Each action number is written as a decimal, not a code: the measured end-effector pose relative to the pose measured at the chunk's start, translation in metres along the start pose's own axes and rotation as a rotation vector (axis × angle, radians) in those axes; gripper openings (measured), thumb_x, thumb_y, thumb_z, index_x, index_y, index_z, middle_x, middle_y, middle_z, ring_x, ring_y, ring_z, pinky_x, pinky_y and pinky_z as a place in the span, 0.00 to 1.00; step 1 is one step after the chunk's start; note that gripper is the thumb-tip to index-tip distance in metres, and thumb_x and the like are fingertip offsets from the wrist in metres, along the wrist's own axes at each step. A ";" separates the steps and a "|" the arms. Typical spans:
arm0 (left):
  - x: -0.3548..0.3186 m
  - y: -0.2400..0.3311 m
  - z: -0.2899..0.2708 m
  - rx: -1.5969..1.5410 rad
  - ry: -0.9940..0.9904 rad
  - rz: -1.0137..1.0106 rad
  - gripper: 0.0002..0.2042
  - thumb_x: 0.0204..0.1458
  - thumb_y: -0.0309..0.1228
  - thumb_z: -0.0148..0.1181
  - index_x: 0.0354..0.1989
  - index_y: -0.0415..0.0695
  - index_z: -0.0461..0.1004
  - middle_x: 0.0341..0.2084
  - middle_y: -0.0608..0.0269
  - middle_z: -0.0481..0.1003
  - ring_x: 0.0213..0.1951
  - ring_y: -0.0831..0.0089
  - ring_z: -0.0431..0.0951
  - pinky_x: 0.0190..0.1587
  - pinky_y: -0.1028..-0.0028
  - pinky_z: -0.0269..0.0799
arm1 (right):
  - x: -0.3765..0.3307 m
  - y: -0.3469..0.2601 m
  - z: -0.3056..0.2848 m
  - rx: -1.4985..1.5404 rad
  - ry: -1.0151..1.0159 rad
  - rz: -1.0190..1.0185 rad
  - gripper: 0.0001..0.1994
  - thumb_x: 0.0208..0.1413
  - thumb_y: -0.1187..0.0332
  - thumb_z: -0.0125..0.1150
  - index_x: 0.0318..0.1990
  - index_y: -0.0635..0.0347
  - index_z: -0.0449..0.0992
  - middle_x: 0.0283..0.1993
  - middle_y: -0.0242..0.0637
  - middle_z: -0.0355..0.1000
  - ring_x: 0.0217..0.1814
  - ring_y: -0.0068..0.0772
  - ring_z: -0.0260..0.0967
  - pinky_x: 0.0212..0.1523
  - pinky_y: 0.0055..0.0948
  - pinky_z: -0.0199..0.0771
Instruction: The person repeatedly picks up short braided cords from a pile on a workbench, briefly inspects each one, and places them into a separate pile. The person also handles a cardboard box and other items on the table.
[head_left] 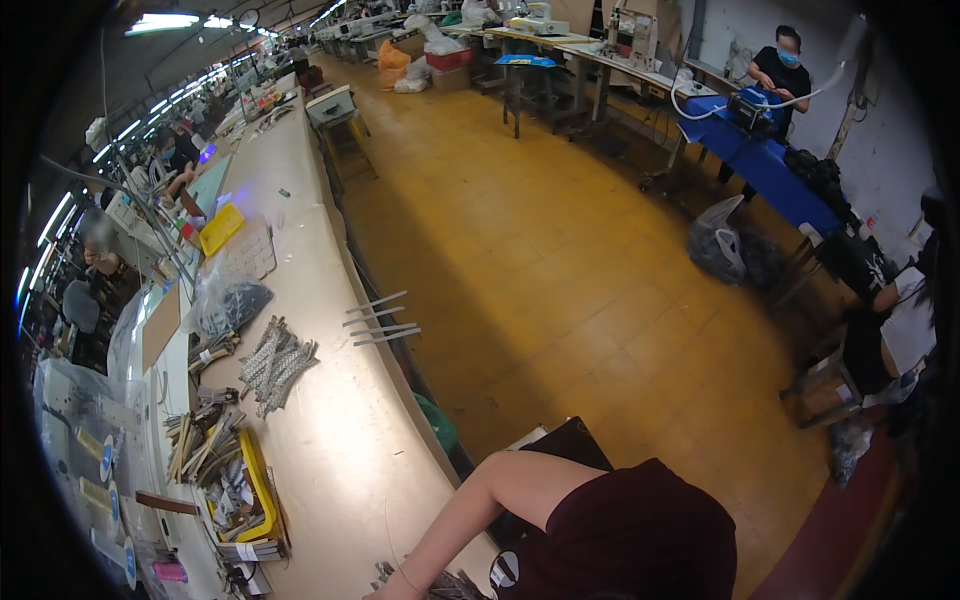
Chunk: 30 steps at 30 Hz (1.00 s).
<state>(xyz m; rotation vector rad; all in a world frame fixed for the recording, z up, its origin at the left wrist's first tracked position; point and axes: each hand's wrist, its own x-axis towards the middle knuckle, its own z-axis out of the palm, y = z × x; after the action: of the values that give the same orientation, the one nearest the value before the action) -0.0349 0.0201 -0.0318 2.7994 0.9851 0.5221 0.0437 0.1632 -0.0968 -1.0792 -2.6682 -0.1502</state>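
My head is turned along the workbench. My right arm comes out of a dark maroon sleeve, bends at the elbow and reaches back over the bench edge. At the lower edge only the wrist end of my right hand shows; its fingers are cut off. Close beside it lies a cluster of grey patterned strips, partly out of the picture. Whether the hand holds any of them is hidden. My left hand is out of view. Farther along the bench lies a pile of grey woven strips.
Several narrow grey strips stick out over the bench edge. A yellow tray holds scraps and strip bundles, with thread spools beyond. Clear plastic bags and another yellow tray stand farther off. A masked co-worker handles something blue.
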 end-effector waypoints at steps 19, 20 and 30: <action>-0.015 -0.004 -0.005 0.069 0.021 -0.090 0.44 0.46 0.51 0.65 0.68 0.39 0.55 0.70 0.36 0.47 0.70 0.36 0.47 0.70 0.43 0.37 | 0.009 -0.025 0.009 -0.093 0.021 -0.070 0.39 0.41 0.36 0.61 0.64 0.32 0.61 0.47 0.33 0.73 0.52 0.40 0.72 0.49 0.57 0.61; -0.016 -0.003 -0.005 0.077 0.025 -0.086 0.44 0.46 0.51 0.65 0.68 0.39 0.55 0.70 0.36 0.47 0.70 0.36 0.47 0.70 0.43 0.37 | 0.011 -0.026 0.004 -0.085 0.048 -0.059 0.36 0.42 0.37 0.61 0.60 0.33 0.63 0.44 0.33 0.73 0.49 0.41 0.72 0.47 0.57 0.61; -0.061 -0.026 -0.031 0.110 0.074 -0.252 0.45 0.45 0.51 0.66 0.68 0.39 0.54 0.70 0.36 0.46 0.70 0.35 0.47 0.70 0.43 0.37 | -0.018 -0.048 -0.052 0.064 0.217 -0.038 0.11 0.50 0.49 0.56 0.35 0.40 0.77 0.26 0.32 0.74 0.33 0.45 0.75 0.38 0.54 0.61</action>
<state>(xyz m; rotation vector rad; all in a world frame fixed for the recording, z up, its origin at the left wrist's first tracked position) -0.1054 0.0025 -0.0257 2.7074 1.3976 0.5560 0.0330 0.1066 -0.0523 -0.9362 -2.4831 -0.1766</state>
